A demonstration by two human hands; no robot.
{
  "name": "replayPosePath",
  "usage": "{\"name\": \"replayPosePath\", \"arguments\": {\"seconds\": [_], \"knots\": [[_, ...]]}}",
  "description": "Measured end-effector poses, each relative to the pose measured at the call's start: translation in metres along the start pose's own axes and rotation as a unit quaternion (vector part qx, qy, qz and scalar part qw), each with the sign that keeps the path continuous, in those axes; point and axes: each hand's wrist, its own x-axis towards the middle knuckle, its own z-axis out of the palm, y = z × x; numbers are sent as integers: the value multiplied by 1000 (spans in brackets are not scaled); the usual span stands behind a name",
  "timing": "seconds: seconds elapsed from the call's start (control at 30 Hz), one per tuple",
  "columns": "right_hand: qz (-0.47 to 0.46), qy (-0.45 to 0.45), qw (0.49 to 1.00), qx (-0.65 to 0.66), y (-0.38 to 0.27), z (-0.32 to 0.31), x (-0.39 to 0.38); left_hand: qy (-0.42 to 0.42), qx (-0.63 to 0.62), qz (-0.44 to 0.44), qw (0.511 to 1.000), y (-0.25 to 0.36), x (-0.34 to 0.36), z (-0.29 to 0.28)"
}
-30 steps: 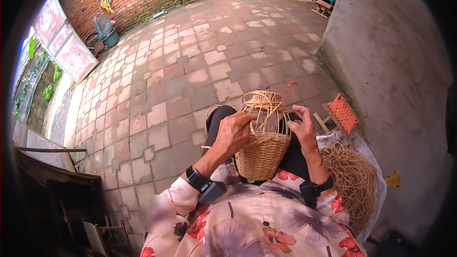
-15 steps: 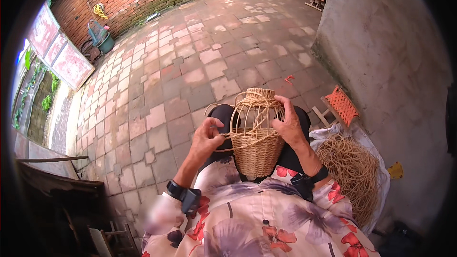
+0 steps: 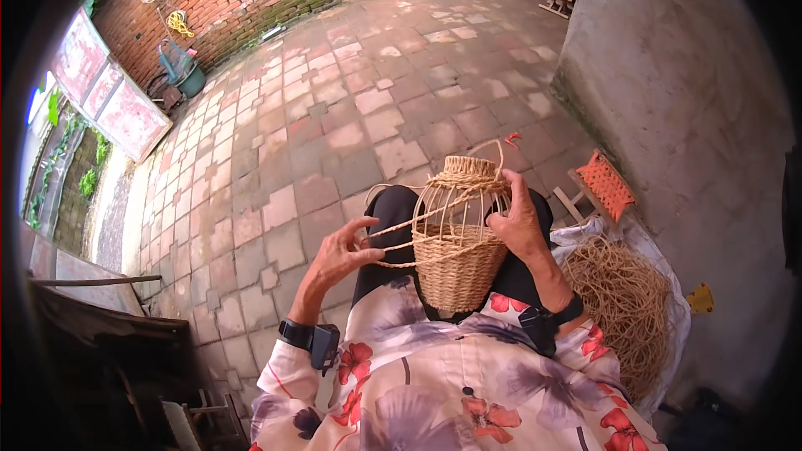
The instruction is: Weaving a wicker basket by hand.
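A half-woven straw basket (image 3: 455, 274) stands between my knees, densely woven below, with bare upright ribs (image 3: 451, 210) above and a narrow bound neck (image 3: 469, 166) on top. My right hand (image 3: 520, 225) is closed round the basket's right side, fingers over the upper ribs and thumb near the top of the weave. Left of the basket, my left hand (image 3: 341, 252) is closed on the twisted straw cord (image 3: 393, 230). Two strands run from it to the basket, one near the upper ribs, one at the weave's edge. A loop of cord rises beside the neck.
On the right, a white sack (image 3: 680, 305) holds a tangled heap of straw cord (image 3: 614, 313). A small stool with an orange woven seat (image 3: 605, 186) stands beyond it, against a grey wall (image 3: 677, 100). Dark furniture (image 3: 109, 351) occupies the lower left; paving (image 3: 317, 159) stretches ahead.
My left hand has moved left, away from the basket, and the cord strands stretch farther out from it. A cord loop now stands up beside the neck. My right hand keeps its hold.
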Motion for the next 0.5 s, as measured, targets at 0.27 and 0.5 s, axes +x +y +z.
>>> {"name": "replayPosePath", "arguments": {"seconds": [0.27,0.5], "knots": [[28,0,999,17,-2,9,1,141,149,220,954,74,27,42],[23,23,998,45,4,3,-3,247,147,168,943,10,23,29]]}}
